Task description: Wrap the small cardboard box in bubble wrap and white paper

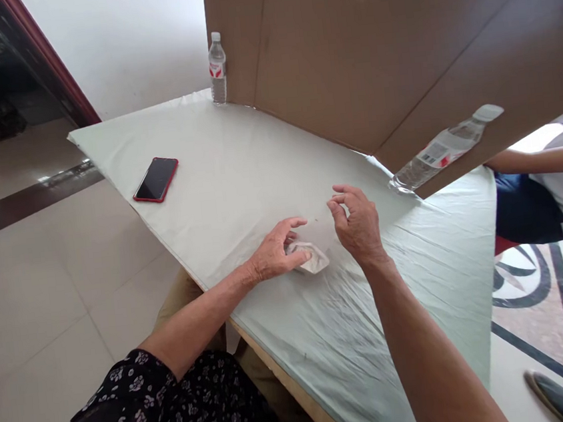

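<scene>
A small, pale, crumpled open packet or paper tray (317, 261) lies on the cloth-covered table near its front edge. My left hand (278, 250) grips it from the left, thumb over its near side and fingers behind; part of it is hidden under the hand. What is inside cannot be made out. To the right and a little higher, my right hand (358, 223) is raised over the table, apart from the packet. Its fingers are curled toward the thumb, and whether something tiny is between them does not show.
A phone in a red case (156, 180) lies near the left edge. A large cardboard panel (334, 44) stands across the back, with water bottles beside it: one upright (218, 77), one at right (441, 154). Another person's arm (538, 160) shows beyond the panel.
</scene>
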`<state>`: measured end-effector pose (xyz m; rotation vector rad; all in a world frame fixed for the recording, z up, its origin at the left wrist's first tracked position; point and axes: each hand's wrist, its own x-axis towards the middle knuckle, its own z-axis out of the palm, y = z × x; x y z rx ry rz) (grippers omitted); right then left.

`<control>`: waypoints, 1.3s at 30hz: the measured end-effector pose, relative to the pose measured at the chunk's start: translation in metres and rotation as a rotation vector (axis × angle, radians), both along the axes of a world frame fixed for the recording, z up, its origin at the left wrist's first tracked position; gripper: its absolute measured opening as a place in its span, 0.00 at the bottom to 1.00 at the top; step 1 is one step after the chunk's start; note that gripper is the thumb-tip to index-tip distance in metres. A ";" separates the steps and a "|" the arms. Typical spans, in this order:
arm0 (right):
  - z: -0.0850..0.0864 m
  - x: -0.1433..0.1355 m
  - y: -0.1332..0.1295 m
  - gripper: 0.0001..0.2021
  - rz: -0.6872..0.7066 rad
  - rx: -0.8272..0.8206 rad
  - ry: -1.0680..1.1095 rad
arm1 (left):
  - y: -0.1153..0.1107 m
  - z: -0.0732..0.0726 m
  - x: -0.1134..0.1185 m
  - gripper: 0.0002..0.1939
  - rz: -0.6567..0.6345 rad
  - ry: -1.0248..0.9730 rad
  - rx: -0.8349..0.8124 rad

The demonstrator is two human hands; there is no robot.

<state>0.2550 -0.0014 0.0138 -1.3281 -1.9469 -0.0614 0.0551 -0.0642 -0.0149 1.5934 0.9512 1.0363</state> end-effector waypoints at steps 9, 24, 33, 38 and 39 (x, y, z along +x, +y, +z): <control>0.004 0.006 0.033 0.07 -0.024 -0.026 0.258 | 0.005 -0.002 0.001 0.22 -0.150 -0.101 -0.259; -0.009 -0.022 -0.070 0.16 -0.115 -0.588 0.111 | 0.007 -0.007 0.003 0.28 -0.089 -0.407 -0.492; -0.024 -0.008 -0.066 0.13 -0.052 -0.553 0.618 | 0.004 -0.008 0.007 0.20 0.185 0.129 -0.029; -0.030 -0.006 -0.064 0.13 -0.058 -0.536 0.785 | 0.009 -0.012 0.004 0.03 0.287 0.277 0.089; -0.032 -0.004 -0.063 0.13 -0.089 -0.514 0.792 | 0.011 -0.013 0.002 0.04 0.321 0.279 0.089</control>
